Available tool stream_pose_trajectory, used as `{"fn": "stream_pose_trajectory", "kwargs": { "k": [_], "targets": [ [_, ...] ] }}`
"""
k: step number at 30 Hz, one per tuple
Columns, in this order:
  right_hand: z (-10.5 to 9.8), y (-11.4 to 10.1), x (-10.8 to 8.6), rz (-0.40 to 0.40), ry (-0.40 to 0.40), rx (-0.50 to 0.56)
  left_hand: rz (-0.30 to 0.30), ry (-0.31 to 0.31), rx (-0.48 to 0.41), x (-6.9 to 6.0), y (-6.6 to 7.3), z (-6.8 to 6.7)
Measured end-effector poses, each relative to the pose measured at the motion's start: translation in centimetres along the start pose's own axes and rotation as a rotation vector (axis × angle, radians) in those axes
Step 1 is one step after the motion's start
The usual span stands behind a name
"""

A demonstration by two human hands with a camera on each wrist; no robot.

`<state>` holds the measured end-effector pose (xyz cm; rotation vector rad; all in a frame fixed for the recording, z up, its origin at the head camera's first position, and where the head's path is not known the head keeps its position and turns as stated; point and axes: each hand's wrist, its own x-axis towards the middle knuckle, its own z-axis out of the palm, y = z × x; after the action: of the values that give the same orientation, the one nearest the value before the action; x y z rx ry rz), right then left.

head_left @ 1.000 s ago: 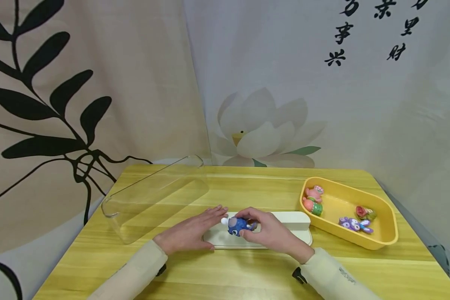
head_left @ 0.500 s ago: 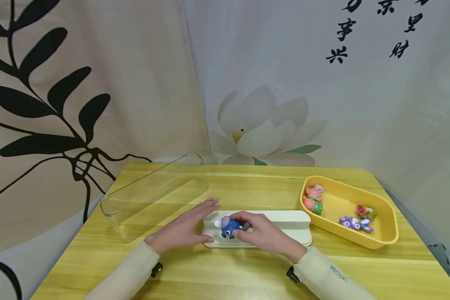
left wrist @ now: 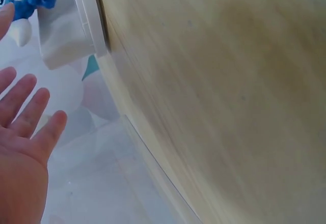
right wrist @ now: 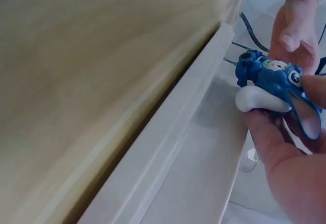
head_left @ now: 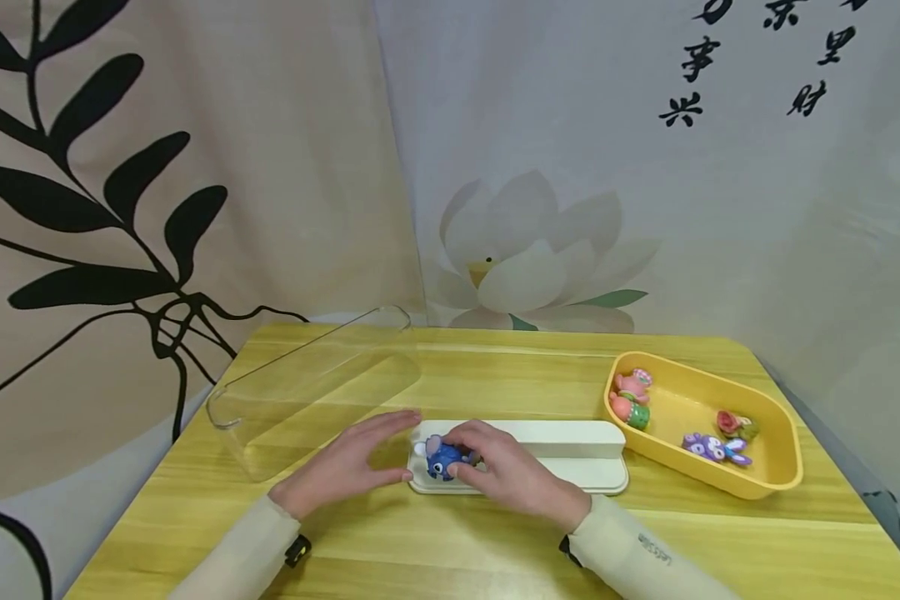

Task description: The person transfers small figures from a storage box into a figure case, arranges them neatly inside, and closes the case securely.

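A blue figurine with a white tip (head_left: 442,457) is pinched between the thumb and fingers of my right hand (head_left: 521,475), over the left end of a white stepped base (head_left: 585,467). In the right wrist view the figurine (right wrist: 272,76) shows its big ears, held by my right hand (right wrist: 295,168) beside the base (right wrist: 168,152). My left hand (head_left: 348,467), fingers spread and holding nothing, is just off the base's left end. The left wrist view shows my left hand (left wrist: 25,137) with its fingers apart, near the figurine (left wrist: 25,0).
A clear, transparent cover (head_left: 315,392) lies at the back left of the wooden table (head_left: 390,550). On the right is a yellow tray (head_left: 720,388) holding pink figures (head_left: 633,385), a purple figure (head_left: 708,447) and a red-and-green one (head_left: 733,424). A printed curtain hangs behind.
My right hand has carried the figurine leftward along the base to its left end. My left hand has drawn back to the left, away from the base.
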<state>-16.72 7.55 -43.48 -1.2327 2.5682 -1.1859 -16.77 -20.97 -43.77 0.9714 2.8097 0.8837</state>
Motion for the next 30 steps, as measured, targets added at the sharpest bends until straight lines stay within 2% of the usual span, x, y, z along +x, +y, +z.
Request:
{"fn": "stream_pose_trajectory", "kwargs": {
  "k": [4,7,17,22,30],
  "targets": [
    [0.53,-0.18,0.22,0.021,-0.014,-0.103,0.028,0.025,0.019,-0.04,-0.07,0.28],
    [0.75,-0.25,0.34,0.035,-0.014,-0.143,0.043,0.042,0.034,0.03,-0.05,0.46],
    [0.86,-0.76,0.9,0.005,0.07,-0.274,0.041,0.057,0.041,0.36,0.07,0.57],
    [0.52,-0.73,1.02,0.026,0.057,-0.27,0.029,0.048,0.057,0.52,0.13,0.79],
    [0.31,-0.34,0.69,0.076,0.065,-0.212,0.012,-0.008,0.074,0.66,0.11,1.02]
  ]
}}
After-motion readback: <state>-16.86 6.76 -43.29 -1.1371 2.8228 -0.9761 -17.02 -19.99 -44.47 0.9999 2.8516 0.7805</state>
